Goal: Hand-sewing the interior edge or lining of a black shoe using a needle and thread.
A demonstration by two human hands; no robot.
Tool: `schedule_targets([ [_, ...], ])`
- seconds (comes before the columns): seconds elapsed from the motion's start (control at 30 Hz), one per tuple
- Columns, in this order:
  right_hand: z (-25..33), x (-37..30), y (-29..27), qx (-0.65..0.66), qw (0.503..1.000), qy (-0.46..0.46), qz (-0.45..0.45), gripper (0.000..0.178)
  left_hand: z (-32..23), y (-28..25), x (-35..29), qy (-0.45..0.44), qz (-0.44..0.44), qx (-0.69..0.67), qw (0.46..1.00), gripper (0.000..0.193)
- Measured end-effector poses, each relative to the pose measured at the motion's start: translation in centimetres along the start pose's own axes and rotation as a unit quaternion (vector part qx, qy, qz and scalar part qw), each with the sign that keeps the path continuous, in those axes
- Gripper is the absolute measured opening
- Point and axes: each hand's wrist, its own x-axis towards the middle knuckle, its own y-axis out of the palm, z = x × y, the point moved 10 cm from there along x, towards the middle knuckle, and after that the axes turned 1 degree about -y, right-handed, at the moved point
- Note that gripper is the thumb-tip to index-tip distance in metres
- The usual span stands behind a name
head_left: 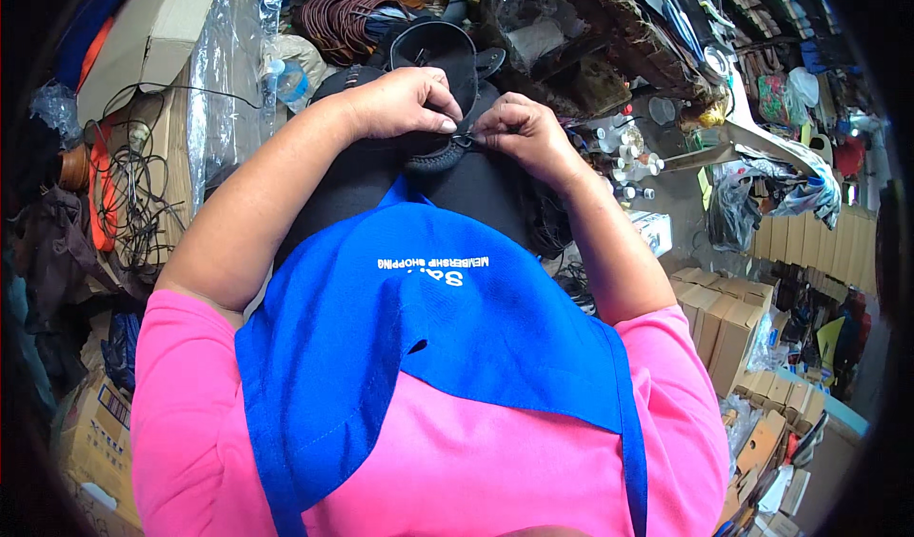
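A black leather piece with a wide round opening (431,47), perhaps a boot or shoe, rests on my lap between my knees. On its near side is a rounded, ridged black part (436,156). My left hand (411,104) lies over its near edge, thumb and forefinger pinched together there. Just to the right, my right hand (529,137) is closed in a pinch near a small dark loop or strap end at the same edge. What exactly sits between the fingertips is too small to make out. My blue apron (428,261) hangs below the hands.
Reddish-brown coiled cord (343,25) lies beyond the work. On the left stand cardboard (157,37) and a tangle of black wire (143,180). Several small bottles (636,156) are at the right, beside stacked cardboard boxes (719,318). A pale arm-like frame (752,128) juts in behind the bottles.
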Motion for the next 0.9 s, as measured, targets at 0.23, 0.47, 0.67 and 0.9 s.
schedule_targets([
  [0.23,1.8,-1.5,0.0,-0.099,0.992,-0.047,-0.063,0.018,-0.5,0.7,-0.4,-0.001,0.071,0.039,0.997,0.028],
  [0.47,4.3,-1.2,0.5,-0.201,0.974,-0.099,-0.009,0.020,-0.4,1.2,-0.5,-0.005,0.091,0.046,0.995,0.030],
  [0.67,6.6,-0.1,2.7,-0.395,0.906,-0.086,0.128,0.014,0.1,1.7,-0.4,-0.013,0.100,0.053,0.993,0.032],
  [0.9,7.3,0.8,4.4,-0.454,0.878,-0.086,0.123,0.015,-0.7,0.1,-0.2,0.030,-0.012,0.115,0.993,0.023],
])
